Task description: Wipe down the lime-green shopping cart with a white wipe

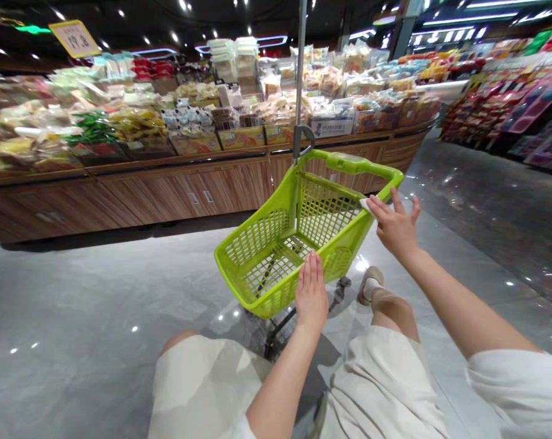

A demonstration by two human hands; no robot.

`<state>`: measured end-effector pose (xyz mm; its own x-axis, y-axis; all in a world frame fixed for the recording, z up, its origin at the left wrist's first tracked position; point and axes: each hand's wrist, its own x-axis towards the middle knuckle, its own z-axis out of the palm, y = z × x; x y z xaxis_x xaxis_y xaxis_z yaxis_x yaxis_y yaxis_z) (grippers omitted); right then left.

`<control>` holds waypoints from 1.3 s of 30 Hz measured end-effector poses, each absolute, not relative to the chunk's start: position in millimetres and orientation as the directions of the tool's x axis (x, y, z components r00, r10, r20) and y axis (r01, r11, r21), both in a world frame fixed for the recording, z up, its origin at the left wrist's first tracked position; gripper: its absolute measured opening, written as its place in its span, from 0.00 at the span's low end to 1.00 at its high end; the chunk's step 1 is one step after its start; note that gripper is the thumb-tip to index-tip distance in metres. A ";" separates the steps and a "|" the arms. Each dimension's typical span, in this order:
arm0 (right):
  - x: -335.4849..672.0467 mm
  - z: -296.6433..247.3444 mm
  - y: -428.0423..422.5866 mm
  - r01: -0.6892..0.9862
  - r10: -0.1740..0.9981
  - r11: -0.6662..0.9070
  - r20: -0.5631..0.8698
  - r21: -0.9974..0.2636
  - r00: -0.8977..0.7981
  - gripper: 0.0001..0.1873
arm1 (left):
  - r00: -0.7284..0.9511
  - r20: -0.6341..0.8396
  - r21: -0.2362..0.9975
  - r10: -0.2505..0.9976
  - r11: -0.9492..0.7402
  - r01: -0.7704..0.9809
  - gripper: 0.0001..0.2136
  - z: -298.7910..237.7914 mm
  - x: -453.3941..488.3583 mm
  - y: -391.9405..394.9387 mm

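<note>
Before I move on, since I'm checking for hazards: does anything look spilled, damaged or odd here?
No spill or damage stands out, and the green cart stands upright. The one odd-looking thing is the tall grey pole at its far side, reaching past the picture's top; I cannot tell whether they are joined.

"19.8" on sign [74, 39], "HORSH" on white carton [344, 125]

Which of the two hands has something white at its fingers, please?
The right hand, at the handle end of the green shopping cart: a white wipe or tissue shows there. The left hand, at the cart's near rim, shows none.
</note>
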<state>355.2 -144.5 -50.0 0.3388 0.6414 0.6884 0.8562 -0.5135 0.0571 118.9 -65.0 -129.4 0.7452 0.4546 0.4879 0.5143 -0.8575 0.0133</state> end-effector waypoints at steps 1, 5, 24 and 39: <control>344.4 -54.8 -140.9 0.862 0.647 -0.504 0.683 0.049 0.340 0.33 | 0.746 0.483 0.013 0.458 -0.856 0.517 0.35 -129.2 119.9 -65.7; 271.7 -84.1 -125.3 0.967 0.818 -0.229 0.561 0.110 0.130 0.34 | 0.749 0.471 0.000 0.466 -0.849 0.528 0.34 -129.3 121.1 -66.3; 304.9 -65.7 -142.6 0.947 0.814 -0.277 0.563 0.164 0.140 0.36 | 0.747 0.508 0.012 0.429 -0.871 0.492 0.35 -131.2 109.7 -62.1; 290.3 -56.0 -148.3 0.929 0.790 -0.347 0.574 0.130 0.215 0.39 | 0.760 0.531 -0.046 0.374 -0.883 0.467 0.35 -132.1 90.2 -56.3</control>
